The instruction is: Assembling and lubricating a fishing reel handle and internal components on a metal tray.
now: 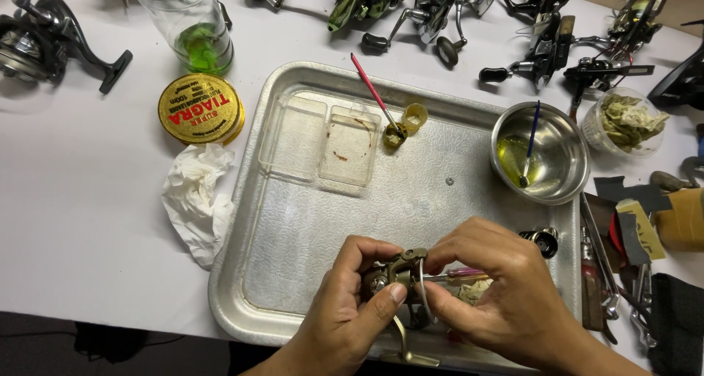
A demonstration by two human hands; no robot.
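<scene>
Both of your hands meet at the near edge of the metal tray (257, 222), closed around a small olive fishing reel (402, 272). Your left hand (345, 314) pinches the reel body between thumb and fingers; your right hand (499, 288) grips its other side, fingertips curled over the top, with a wire bail arm looping between the two hands. The reel's handle hangs down past the tray's near rim. Under your right hand, on the tray floor, lies a thin tool with a pink and yellow handle (458, 275), partly hidden.

Further into the tray, toward its far side, stand two clear plastic boxes (323, 141) side by side. Just beside them to the right is a small grease pot (396, 134) with a pink-handled brush (372, 90) resting in it. A tiny washer (449, 180) lies alone on the tray floor near the middle. At the tray's far right corner sits a steel bowl (565, 163) holding yellowish liquid and a blue-handled brush (531, 138).

Left of the tray lie a crumpled white tissue (194, 200) and, beyond it, a round gold spool of line (199, 108). Beyond the tray's far rim, several other reels (440, 9) are ranged along the table.
</scene>
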